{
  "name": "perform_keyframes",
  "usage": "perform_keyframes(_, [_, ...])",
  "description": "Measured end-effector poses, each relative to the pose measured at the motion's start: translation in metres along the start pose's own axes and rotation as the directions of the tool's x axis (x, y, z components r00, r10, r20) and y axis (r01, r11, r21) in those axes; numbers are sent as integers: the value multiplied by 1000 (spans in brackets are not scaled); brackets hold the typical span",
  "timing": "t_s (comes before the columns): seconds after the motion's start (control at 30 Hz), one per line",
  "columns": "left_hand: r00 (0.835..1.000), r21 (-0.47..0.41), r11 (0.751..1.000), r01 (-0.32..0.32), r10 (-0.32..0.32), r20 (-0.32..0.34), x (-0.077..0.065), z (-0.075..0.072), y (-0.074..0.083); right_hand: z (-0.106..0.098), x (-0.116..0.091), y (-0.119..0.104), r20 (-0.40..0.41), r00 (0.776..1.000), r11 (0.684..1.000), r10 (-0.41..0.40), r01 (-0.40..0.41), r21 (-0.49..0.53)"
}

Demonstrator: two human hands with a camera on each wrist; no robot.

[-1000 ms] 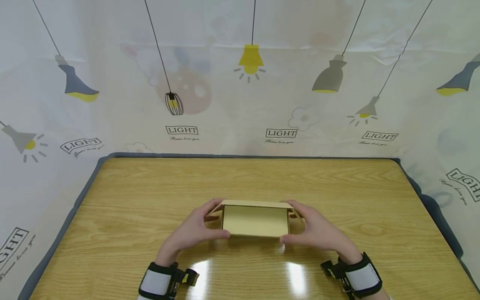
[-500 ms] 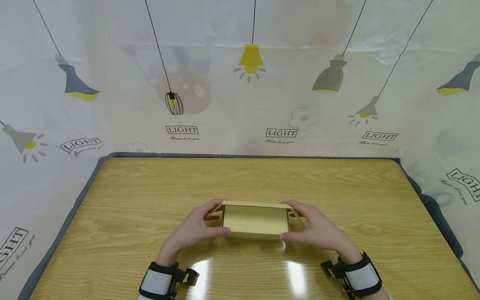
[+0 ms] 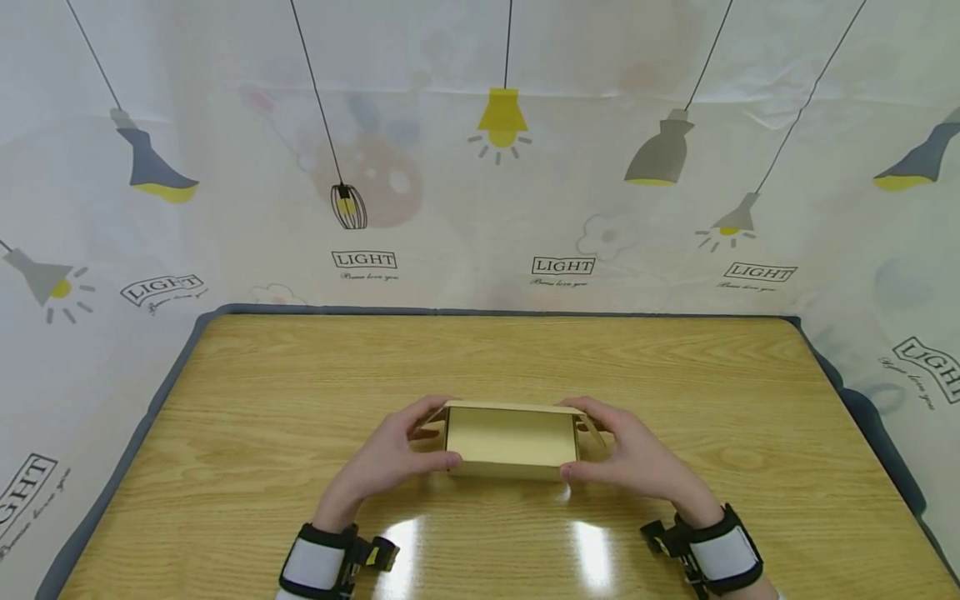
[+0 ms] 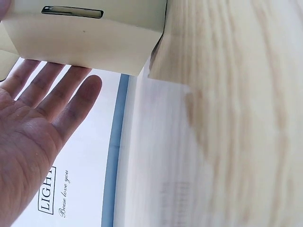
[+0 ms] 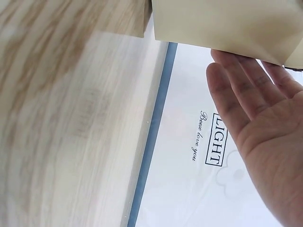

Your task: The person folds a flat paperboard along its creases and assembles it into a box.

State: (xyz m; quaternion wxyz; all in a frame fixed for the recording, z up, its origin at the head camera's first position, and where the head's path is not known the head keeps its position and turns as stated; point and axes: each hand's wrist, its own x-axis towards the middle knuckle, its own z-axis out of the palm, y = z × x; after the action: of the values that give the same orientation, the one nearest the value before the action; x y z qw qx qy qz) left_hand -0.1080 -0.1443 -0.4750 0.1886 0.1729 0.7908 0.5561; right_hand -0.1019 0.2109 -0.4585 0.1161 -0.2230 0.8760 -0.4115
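A small tan cardboard box (image 3: 513,437) stands near the table's front middle, held from both ends. Its lid flap stands along the far side, with side flaps angled outward. My left hand (image 3: 386,450) grips the left end, the thumb on the near edge and the fingers behind the flap. At the other end, my right hand (image 3: 626,450) holds it the same way, its thumb at the near right corner. The left wrist view shows a slot in the box panel (image 4: 85,40) above the fingers. In the right wrist view, fingertips reach up behind the box's panel (image 5: 222,26).
The wood-grain table (image 3: 502,358) has a dark blue-grey border along its edges. A printed cloth (image 3: 450,208) with lamp drawings rises behind and at both sides. Each wrist wears a strapped camera band, on the left (image 3: 313,562) and on the right (image 3: 723,557).
The box has tipped slightly, so a strip of its near side now shows below the front edge. Both thumbs have shifted up a little; the hands otherwise keep their place.
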Motion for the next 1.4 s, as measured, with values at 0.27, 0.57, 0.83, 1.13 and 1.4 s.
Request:
perform_keyframes(0.27, [1000, 9, 1000, 26, -26, 4, -1, 0, 2, 0, 0, 0, 3, 1000, 1000, -16, 16, 6])
perform_keyframes(0.57, [1000, 32, 999, 7, -8, 28, -2, -1, 3, 0, 0, 2, 10, 999, 999, -40, 40, 9])
perform_keyframes(0.83, [999, 38, 999, 36, -36, 11, 0, 1, 6, 0, 1, 3, 14, 1000, 1000, -20, 20, 5])
perform_keyframes(1.13, [999, 113, 993, -18, 23, -44, -2, 2, 14, -1, 0, -1, -23, 999, 999, -45, 45, -24])
perform_keyframes(1.4, [988, 206, 978, -14, 46, -149, -5, 1, 21, -5, -2, -9, -122, 990, 994, -67, 56, -92])
